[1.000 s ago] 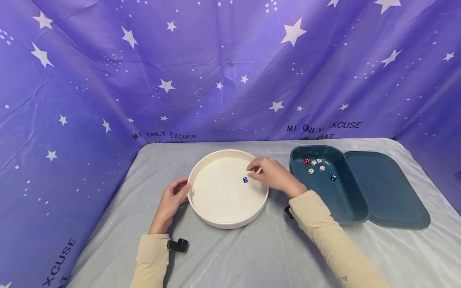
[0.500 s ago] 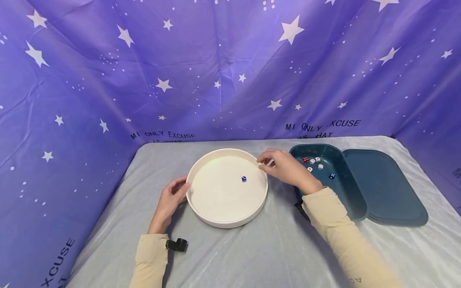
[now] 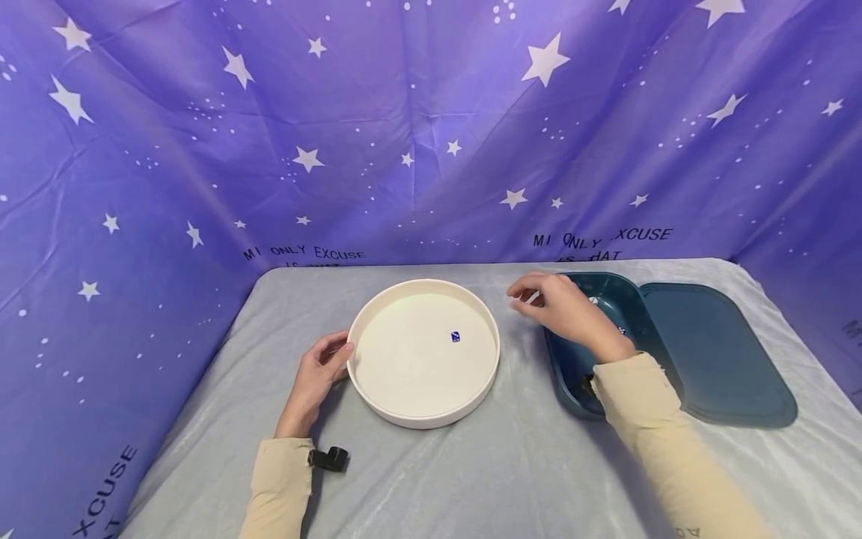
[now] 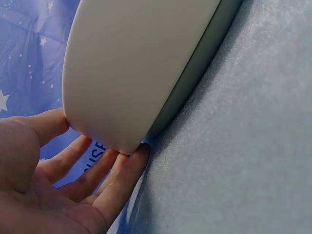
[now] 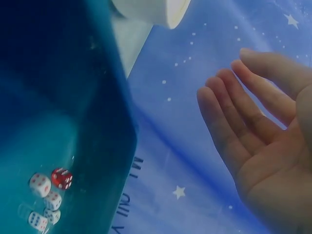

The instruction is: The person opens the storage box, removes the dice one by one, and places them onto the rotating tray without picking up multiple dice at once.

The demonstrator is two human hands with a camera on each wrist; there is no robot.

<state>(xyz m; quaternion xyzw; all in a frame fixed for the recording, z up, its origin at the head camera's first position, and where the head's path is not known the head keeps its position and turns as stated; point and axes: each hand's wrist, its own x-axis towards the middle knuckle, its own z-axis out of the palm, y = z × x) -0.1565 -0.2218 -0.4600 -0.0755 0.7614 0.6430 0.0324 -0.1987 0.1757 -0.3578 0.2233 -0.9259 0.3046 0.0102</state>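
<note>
A round white tray point(image 3: 404, 374) rests on the cloth-covered table, a single blue die point(image 3: 455, 337) lying inside it right of the middle. My left hand point(image 3: 318, 378) holds the tray's left side; in the left wrist view the thumb is at the upper rim and the fingers point(image 4: 124, 183) are at the lower edge. Over the left side of a teal box point(image 3: 569, 404) hovers my right hand point(image 3: 562, 307), fingers loosely bent and holding nothing. Inside the box, the right wrist view shows a red die point(image 5: 62, 179) beside several white dice point(image 5: 40, 185). The right forearm hides part of the box.
A flat teal lid point(image 3: 727, 359) lies right of the box, against its side. Behind the table hangs a purple curtain point(image 3: 377, 112) with white stars. Grey-white cloth point(image 3: 417, 479) covers the table.
My right hand has moved right, from over the tray to over the teal box, and now covers most of its dice. The blue die stays in the tray. My left hand keeps its hold.
</note>
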